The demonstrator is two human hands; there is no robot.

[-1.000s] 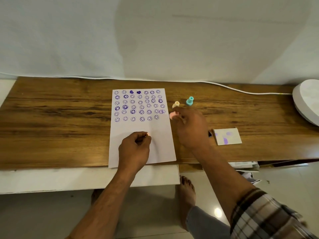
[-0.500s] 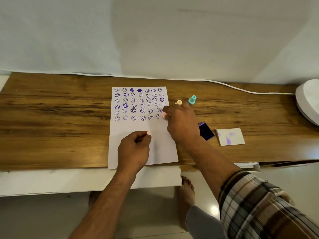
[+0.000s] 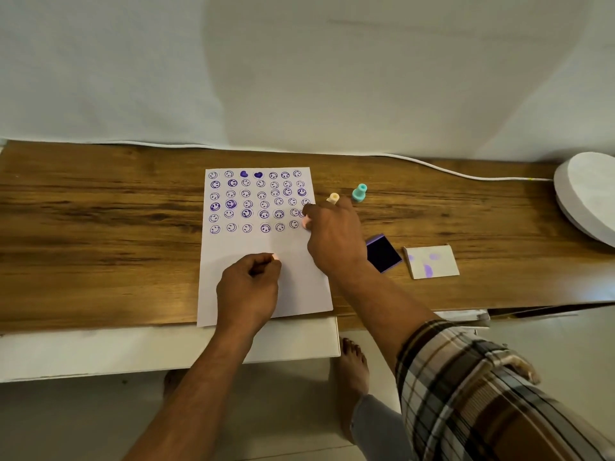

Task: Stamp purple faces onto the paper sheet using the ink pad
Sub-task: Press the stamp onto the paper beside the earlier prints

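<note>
Fingers (image 3: 307, 214) of right hand (image 3: 336, 237) pinched on pink stamp (image 3: 305, 223), pressed down or nearly so at right end of sixth row, close to sheet's right edge; contact itself hidden under knuckles. Fingers (image 3: 266, 262) of left hand (image 3: 248, 287) curled into loose fist on bare lower half of sheet (image 3: 299, 287), pinning it flat; small pale tip showing at thumb, maybe another stamp, too small to tell.

Outward: six rows of purple faces (image 3: 256, 201) across upper part of sheet, uneven in strength, some dark and crisp, many faint, plus two solid hearts in top row. Sixth row about to close with this press. Lower half blank, so roughly half done by area, several rows left if whole sheet meant to be filled.

Beside sheet: ink pad (image 3: 382, 252) open, just right of right wrist, within easy reach. Pad's lid (image 3: 431, 261), smudged purple, just right of pad. Cream stamp (image 3: 333, 197) and teal stamp (image 3: 359, 192) upright on surface (image 3: 100, 227) beyond right hand, unused for now.

Likely remaining: lift, re-ink at pad, start seventh row from one edge. Faint prints hint at thin inking; firmer dab on pad probably needed for each press.
</note>
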